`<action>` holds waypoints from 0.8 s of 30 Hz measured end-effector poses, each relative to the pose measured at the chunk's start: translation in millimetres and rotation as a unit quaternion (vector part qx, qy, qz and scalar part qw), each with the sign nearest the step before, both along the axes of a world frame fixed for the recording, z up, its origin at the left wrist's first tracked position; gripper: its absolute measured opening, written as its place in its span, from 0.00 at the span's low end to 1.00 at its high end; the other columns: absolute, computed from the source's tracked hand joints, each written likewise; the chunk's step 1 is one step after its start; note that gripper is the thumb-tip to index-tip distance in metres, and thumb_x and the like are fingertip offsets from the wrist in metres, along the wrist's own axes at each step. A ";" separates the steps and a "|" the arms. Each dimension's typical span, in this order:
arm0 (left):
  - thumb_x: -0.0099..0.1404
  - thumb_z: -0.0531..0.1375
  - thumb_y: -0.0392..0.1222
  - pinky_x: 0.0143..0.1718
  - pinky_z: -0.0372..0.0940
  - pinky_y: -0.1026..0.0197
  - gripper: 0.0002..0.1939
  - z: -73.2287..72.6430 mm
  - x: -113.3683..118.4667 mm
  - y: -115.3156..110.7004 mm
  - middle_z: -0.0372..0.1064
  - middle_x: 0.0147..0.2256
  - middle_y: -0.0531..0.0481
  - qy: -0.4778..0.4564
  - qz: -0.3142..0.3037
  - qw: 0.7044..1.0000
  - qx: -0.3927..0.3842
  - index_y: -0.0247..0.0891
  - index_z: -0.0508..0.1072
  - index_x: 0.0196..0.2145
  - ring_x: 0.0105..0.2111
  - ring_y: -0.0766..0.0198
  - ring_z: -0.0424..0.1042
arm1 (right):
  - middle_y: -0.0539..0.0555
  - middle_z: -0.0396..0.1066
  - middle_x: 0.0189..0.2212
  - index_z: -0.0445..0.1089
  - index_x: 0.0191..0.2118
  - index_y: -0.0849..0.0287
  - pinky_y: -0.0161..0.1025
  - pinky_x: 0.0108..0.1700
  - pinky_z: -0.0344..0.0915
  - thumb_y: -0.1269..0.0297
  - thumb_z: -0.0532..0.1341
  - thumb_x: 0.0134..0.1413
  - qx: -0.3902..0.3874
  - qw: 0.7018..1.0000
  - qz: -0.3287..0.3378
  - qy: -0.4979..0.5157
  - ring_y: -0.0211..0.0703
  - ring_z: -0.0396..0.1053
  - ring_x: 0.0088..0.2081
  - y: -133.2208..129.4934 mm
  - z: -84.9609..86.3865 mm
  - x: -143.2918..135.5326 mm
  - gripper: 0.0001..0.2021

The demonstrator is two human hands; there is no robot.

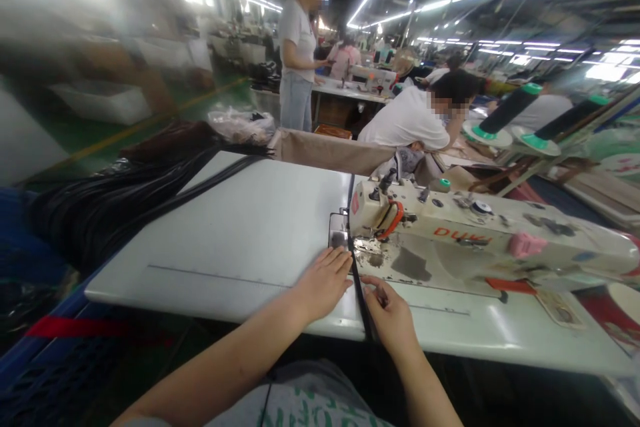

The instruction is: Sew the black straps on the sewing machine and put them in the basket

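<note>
A long black strap runs from the near table edge up to the needle area of a white sewing machine. My left hand lies flat left of the strap, its fingers stretched out and the tips beside the strap just below the metal plate. On the other side, my right hand has curled fingers, with thumb and index finger closed at the strap's right edge. The strap's near end drops over the table edge toward my lap, where it is hard to see.
Many black straps hang over the left side of the white table. Blue crates stand at the left. Behind the table is a cloth-lined bin. Black thread cones stand right. One co-worker stands; another leans forward.
</note>
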State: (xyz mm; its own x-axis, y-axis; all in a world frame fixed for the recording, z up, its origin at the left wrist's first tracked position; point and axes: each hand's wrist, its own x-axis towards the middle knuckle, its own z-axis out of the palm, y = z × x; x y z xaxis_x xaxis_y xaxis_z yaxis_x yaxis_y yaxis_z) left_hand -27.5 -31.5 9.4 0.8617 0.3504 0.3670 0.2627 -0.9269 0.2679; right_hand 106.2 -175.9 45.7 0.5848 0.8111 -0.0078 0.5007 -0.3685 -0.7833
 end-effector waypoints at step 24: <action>0.78 0.48 0.42 0.71 0.48 0.52 0.23 -1.3 0.5 2.1 0.63 0.67 0.43 0.022 0.014 0.998 0.058 0.32 0.67 0.65 0.69 0.56 0.58 | 0.47 0.64 0.20 0.77 0.36 0.58 0.38 0.29 0.58 0.48 0.62 0.52 0.062 0.995 -0.032 0.075 0.40 0.57 0.23 1.0 4.3 0.6 0.18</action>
